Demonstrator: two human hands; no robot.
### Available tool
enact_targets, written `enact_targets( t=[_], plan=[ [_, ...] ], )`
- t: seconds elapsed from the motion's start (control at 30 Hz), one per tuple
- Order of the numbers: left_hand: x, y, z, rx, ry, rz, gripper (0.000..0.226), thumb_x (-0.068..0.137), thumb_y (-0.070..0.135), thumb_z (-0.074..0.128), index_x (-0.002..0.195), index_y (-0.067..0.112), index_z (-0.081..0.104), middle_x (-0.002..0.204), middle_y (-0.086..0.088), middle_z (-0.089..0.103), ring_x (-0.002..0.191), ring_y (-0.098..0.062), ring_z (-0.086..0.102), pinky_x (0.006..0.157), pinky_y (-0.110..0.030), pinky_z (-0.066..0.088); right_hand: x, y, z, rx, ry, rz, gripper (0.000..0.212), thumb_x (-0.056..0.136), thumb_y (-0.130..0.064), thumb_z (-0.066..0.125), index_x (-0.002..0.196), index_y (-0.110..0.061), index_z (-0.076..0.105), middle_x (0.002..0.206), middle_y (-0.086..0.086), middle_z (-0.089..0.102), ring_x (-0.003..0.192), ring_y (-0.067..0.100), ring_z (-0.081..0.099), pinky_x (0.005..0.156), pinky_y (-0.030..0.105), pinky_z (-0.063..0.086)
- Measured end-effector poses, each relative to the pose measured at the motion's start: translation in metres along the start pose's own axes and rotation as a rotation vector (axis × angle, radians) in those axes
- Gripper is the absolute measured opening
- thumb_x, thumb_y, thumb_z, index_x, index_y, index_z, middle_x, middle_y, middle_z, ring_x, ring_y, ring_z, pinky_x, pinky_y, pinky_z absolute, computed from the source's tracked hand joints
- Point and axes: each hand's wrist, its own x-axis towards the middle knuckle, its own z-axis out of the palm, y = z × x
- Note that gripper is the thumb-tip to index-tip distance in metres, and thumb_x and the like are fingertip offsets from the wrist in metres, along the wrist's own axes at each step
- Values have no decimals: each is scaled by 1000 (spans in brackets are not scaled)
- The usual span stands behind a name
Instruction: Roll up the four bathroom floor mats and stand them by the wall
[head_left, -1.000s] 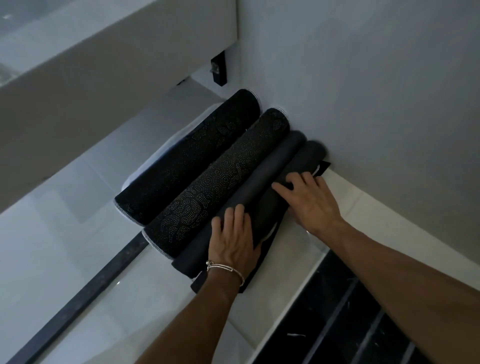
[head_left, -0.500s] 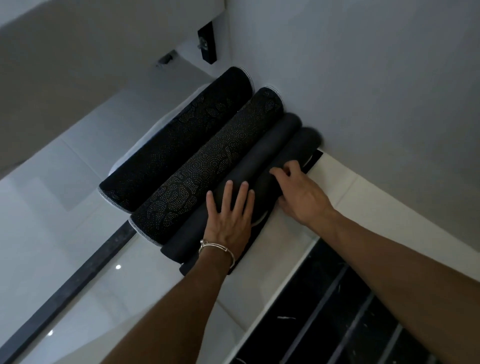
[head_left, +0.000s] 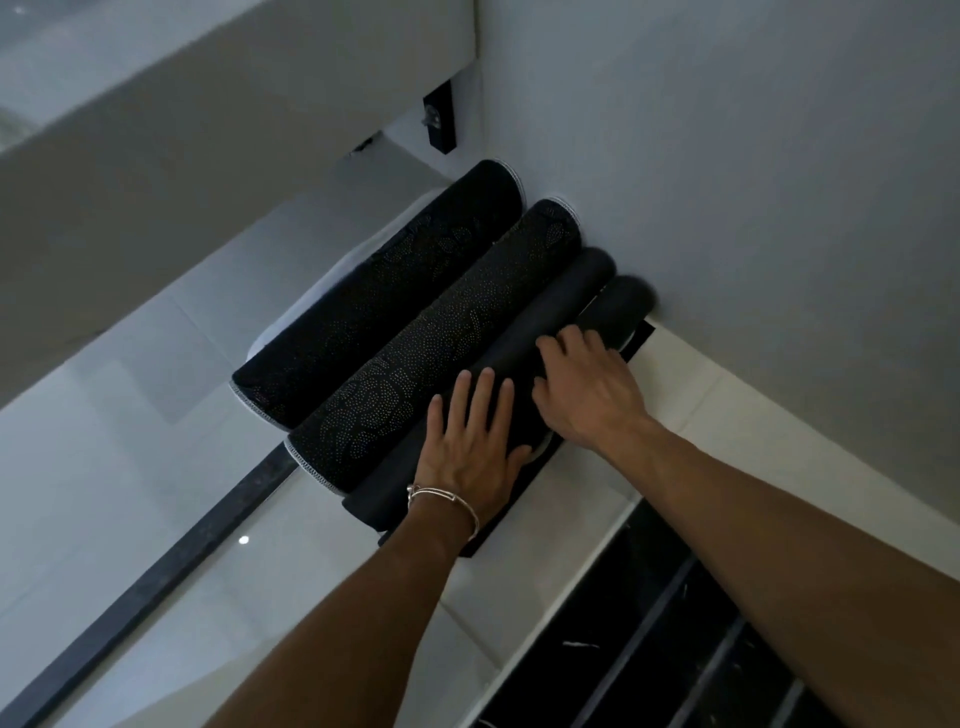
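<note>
Head view: left hand pressing flat, right hand curled on the rightmost mat roll, probably to stop it unrolling

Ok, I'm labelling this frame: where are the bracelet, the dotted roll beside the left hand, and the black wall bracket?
bracelet (head_left: 451, 497): head view, band over the left wrist.
dotted roll (head_left: 441, 332): head view, middle of its length.
black wall bracket (head_left: 441, 130): head view, its front face.
</note>
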Motion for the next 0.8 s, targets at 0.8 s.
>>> enact_targets(
  t=[0.8],
  plan=[
    [-1,-13,-32,73,-209,-167,73,96,53,31,151,16,2,158,-12,-10,146,-30,-10,114,-55,9,-14,-3,3,34,-309,-108,64,97,-46,42,150,-18,18,160,9,-1,147,28,-8,119,46,12]
  ],
)
